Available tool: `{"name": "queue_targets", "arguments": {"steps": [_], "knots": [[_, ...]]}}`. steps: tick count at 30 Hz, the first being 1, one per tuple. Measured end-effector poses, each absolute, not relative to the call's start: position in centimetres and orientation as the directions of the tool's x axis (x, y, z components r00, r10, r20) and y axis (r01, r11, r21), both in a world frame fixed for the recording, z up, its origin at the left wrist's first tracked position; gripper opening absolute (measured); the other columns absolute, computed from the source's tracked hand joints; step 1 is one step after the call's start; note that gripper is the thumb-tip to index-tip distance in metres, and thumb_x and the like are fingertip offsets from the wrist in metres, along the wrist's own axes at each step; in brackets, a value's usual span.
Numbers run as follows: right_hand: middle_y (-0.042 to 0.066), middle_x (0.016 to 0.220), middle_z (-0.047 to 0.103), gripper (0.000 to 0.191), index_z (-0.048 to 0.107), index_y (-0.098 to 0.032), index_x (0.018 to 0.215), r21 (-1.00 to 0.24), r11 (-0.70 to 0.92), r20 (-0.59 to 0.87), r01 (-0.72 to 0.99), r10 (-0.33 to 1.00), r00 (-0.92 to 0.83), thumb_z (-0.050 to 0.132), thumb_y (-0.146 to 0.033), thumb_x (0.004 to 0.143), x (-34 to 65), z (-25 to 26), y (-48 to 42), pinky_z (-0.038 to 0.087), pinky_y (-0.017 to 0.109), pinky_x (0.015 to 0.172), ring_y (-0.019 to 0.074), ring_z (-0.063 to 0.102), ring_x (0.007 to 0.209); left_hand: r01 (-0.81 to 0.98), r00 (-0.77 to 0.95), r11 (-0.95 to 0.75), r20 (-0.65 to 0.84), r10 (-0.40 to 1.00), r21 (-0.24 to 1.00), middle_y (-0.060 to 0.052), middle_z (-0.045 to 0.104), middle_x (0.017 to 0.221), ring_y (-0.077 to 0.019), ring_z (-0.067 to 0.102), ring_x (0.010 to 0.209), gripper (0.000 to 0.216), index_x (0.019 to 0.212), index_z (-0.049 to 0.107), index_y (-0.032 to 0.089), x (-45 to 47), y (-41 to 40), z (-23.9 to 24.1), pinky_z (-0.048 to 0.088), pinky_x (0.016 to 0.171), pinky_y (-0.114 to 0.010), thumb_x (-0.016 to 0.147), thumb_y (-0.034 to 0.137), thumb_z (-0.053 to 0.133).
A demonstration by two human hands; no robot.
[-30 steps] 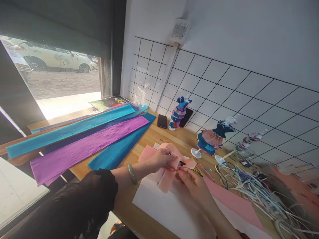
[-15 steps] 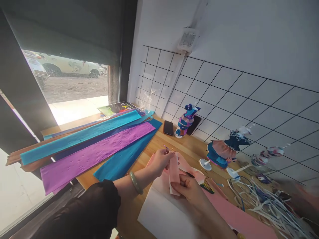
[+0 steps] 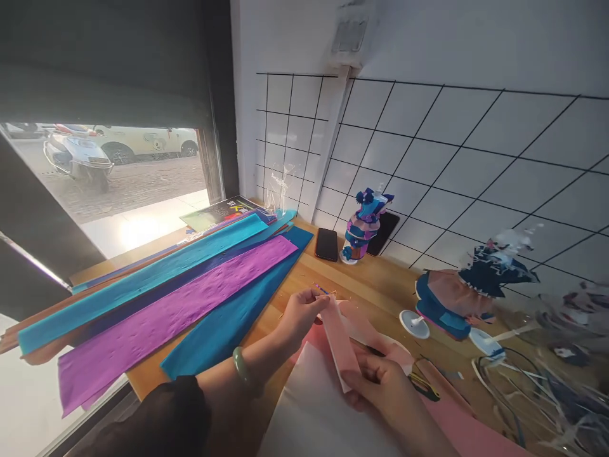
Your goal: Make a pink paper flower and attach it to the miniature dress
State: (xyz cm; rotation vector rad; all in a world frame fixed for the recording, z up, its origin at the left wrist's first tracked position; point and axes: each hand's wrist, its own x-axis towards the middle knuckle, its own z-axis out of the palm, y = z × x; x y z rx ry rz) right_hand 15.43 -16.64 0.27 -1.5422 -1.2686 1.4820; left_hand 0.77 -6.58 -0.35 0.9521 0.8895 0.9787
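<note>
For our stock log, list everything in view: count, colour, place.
Wooden table: one, light brown, centre
Narrow flat strip: one, pink, centre foreground
Flat sheet: one, white, below the strip
Broad flat pieces: several, pink, right of strip
Long flat strips: several, turquoise, purple, blue, brown, table's left
Rectangular phones: two, black, far table edge
Dressed figures: three, multicoloured, along white wall; rightmost blurred
Slim tool: one, yellow-black, lower right
Tangled thin cords: uncountable, mostly white, right
Wire grid: two sections, black, wall
Square box: one, white, high on wall
Vehicles: at least two, white, outside
Round bangle: one, green, left wrist
Left hand: one, holding strip's far end
Right hand: one, holding strip's near end
</note>
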Motion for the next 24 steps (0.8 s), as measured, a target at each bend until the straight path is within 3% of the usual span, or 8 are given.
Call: {"name": "queue_targets", "arguments": {"steps": [5,13,24], "knots": [[-0.002,0.050,0.060,0.030,0.051,-0.018,0.058,-0.939,-0.315,-0.331,0.137,0.936,-0.120,0.062,-0.043,0.072,16.2,-1.1,-16.5,0.039,0.025,0.048,0.0120,0.052,0.045,-0.311,0.358,0.341,-0.223,0.907,0.887,-0.003,0.059,0.065,-0.0108,0.055,0.059,0.030,0.068,0.057,0.011,1.6,-5.9,-0.1,0.045,0.060,-0.024,0.065,0.039,0.067],[-0.003,0.047,0.057,0.029,0.054,-0.018,0.057,-0.937,-0.280,-0.293,0.209,0.956,-0.033,0.060,-0.042,0.072,16.7,-0.8,-16.1,0.038,0.025,0.049,0.0135,0.052,0.046,-0.329,0.458,0.472,-0.299,0.837,0.818,-0.005,0.060,0.067,-0.0161,0.060,0.063,0.034,0.071,0.054,0.012,2.8,-4.6,-1.0,0.048,0.063,-0.032,0.061,0.039,0.071],[-0.003,0.048,0.056,0.020,0.059,-0.019,0.061,-0.887,-0.363,-0.359,0.284,0.931,0.069,0.061,-0.036,0.071,16.5,0.1,-16.2,0.040,0.024,0.050,0.0141,0.053,0.049,-0.322,0.446,0.457,-0.293,0.846,0.829,-0.005,0.060,0.071,-0.0134,0.058,0.063,0.033,0.073,0.057,0.012,2.8,-4.4,-1.9,0.048,0.061,-0.027,0.063,0.040,0.070]]}}
